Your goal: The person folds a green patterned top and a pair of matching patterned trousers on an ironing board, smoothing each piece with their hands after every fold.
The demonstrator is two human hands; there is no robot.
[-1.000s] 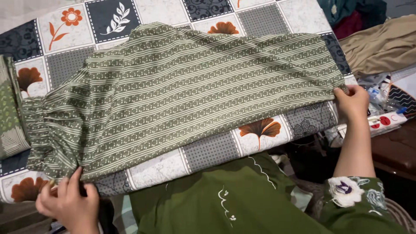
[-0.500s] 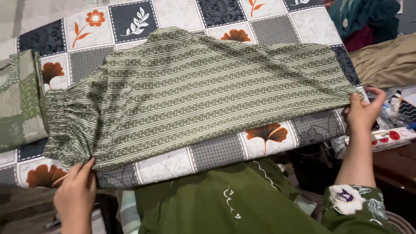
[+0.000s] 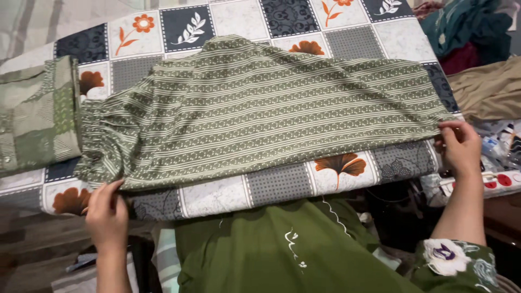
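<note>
Two hands, left hand (image 3: 107, 212) and right hand (image 3: 461, 146), pinch one striped garment (image 3: 260, 111).

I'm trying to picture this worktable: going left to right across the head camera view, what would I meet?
Folded green patterned cloth → left hand at the gathered waistband → green striped trousers spread on the patchwork sheet → right hand at the hem → tan cloth.

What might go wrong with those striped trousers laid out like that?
The trousers are held only at their near corners, by the left hand at the waistband and the right hand at the hem. Both corners sit at the near edge of the patterned cloth, so a loosened grip may let them slide off. The far side bulges up unevenly, so creases could get pressed in.
</note>
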